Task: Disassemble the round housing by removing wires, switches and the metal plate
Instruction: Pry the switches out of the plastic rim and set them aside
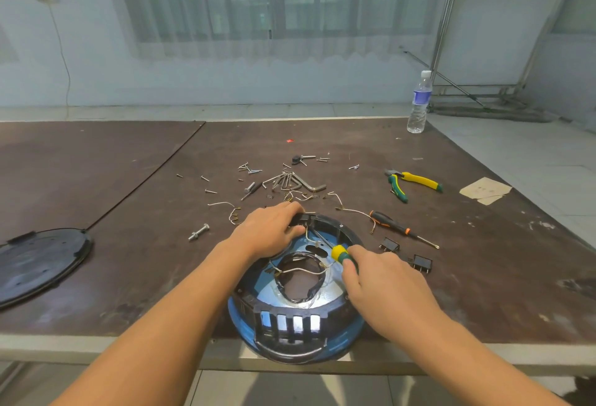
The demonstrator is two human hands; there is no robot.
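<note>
Black-and-blue plastic, the round housing (pixel 280 339) sits at the near edge of the bench (pixel 129 180), its one shiny metal plate (pixel 329 296) crossed by white wires (pixel 303 271). The left grip (pixel 267 231) curls over its far rim, and the right grip (pixel 383 280) is clamped on a yellow-green screwdriver (pixel 342 254) angled inside. Just right lie two black switches (pixel 389 245), one orange-handled screwdriver (pixel 387 223) and one pair of pliers (pixel 412 180); one black lid (pixel 38 264) lies far left.
</note>
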